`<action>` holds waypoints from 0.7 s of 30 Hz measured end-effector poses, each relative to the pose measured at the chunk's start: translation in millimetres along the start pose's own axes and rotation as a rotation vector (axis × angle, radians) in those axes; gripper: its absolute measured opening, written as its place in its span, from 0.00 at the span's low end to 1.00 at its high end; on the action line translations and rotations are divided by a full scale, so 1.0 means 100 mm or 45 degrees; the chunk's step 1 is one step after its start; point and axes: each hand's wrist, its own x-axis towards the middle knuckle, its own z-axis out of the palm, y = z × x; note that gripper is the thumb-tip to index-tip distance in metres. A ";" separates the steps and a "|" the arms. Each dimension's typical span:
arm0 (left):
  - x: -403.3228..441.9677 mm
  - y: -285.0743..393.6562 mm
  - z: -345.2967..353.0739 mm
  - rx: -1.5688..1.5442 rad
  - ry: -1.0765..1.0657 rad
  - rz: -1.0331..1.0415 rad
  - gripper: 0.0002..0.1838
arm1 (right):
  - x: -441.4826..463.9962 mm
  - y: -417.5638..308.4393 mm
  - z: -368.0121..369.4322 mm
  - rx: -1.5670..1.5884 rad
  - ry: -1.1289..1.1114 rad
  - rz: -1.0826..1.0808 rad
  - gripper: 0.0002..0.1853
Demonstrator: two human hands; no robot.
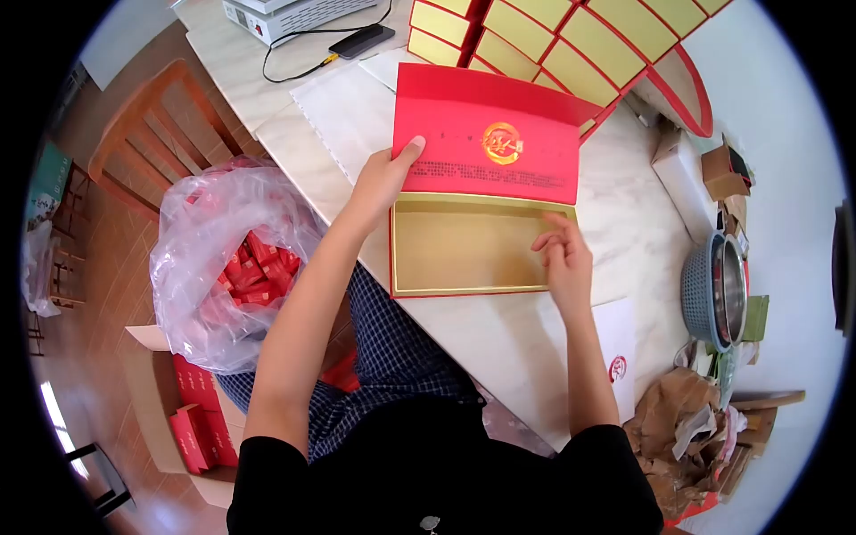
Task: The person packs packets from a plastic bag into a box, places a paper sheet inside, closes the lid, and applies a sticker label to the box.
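A red gift box (473,245) with a gold-lined, bare inside lies on the marble-look table in front of me. Its red lid (486,143) is raised, showing a gold emblem (501,144) and printed text. My left hand (385,178) grips the lid's left edge, thumb on the inner face. Over the right end of the box hovers my right hand (568,259), its fingers loosely bent and apart, with nothing visible in them. Whether it touches the box's right wall I cannot tell.
A plastic bag (201,267) of small red packets (259,267) stands at my left, above a carton (152,410) of red boxes. Stacked gold-and-red boxes (571,45) fill the table's back. A phone (361,41), basket (703,290) and crumpled brown paper (669,428) lie around.
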 end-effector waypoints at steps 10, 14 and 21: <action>-0.32 -0.37 -0.15 -0.475 0.056 0.204 0.20 | -0.12 -0.14 0.14 -0.414 0.030 -0.204 0.14; -0.96 -0.78 -0.67 -0.307 0.409 0.512 0.14 | -0.38 -0.26 0.31 -0.373 0.233 -0.605 0.16; -2.06 -1.82 -1.46 -0.197 0.916 0.168 0.09 | -0.97 -1.02 1.55 -0.176 -0.183 -1.049 0.14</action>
